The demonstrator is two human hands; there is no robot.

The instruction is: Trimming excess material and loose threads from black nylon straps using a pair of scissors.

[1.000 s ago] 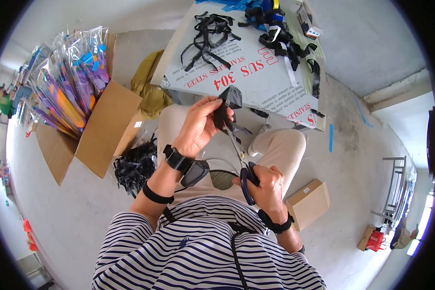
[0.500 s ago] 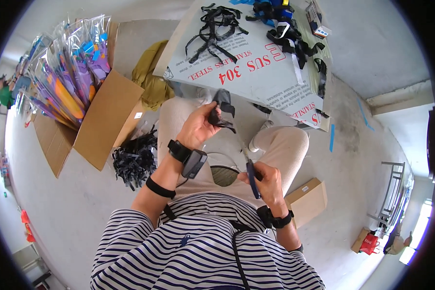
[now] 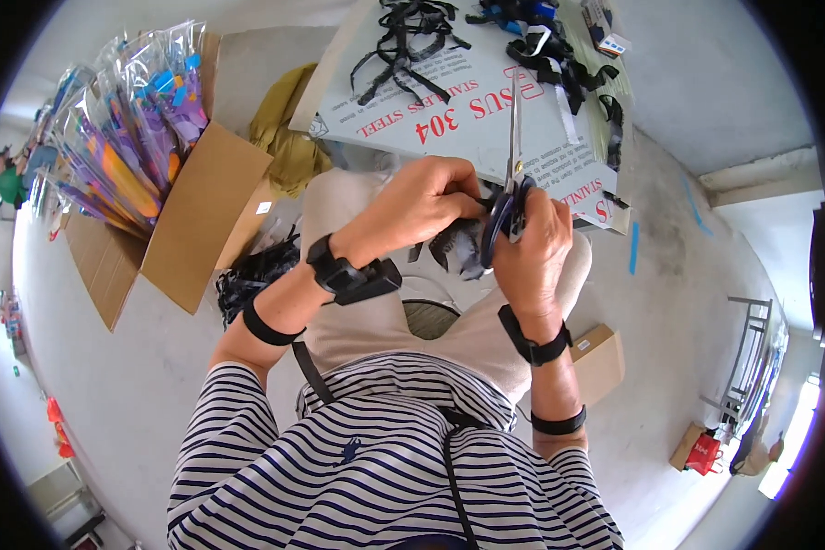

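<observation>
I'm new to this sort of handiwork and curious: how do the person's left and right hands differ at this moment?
The left hand appears to pinch black material with its fingertips, while the right hand grips dark-handled scissors. The left hand reaches across toward the picture's right, whereas the right hand points up the picture, away from the body. Both have black wrist straps.

Black material partly hidden, seemingly behind the left hand.
</observation>
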